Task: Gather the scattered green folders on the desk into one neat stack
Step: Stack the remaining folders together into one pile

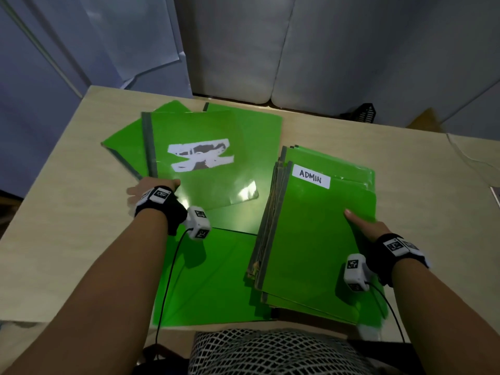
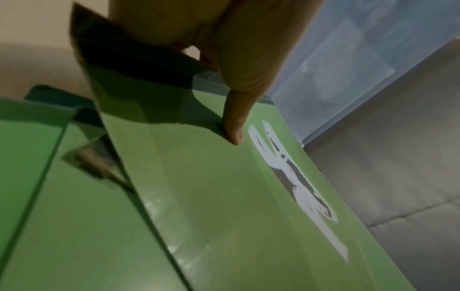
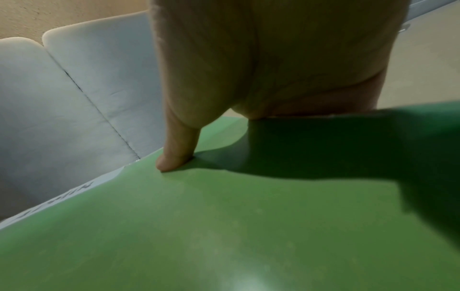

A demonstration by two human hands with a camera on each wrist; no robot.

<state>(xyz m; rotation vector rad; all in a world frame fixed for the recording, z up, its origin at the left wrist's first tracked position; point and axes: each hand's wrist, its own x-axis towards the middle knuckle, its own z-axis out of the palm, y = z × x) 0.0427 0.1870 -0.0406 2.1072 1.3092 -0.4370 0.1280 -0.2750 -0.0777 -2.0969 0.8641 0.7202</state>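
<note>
Gripping the torn-label folder [image 1: 201,158] at its near-left spine corner, left hand [image 1: 151,189] pinches it, thumb on top. Right hand [image 1: 364,226] clamps the ADMIN stack [image 1: 319,239] at its right edge, near-right on the desk [image 1: 67,212]. Lift clear of the loose folders underneath, land spine-to-spine, then square edges.

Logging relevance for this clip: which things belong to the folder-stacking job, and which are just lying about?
Job:
- ADMIN folder stack, held by right hand
- torn-label folder, gripped by left hand
- loose green folders

Lying about:
- black basket
- grey cushions
</note>
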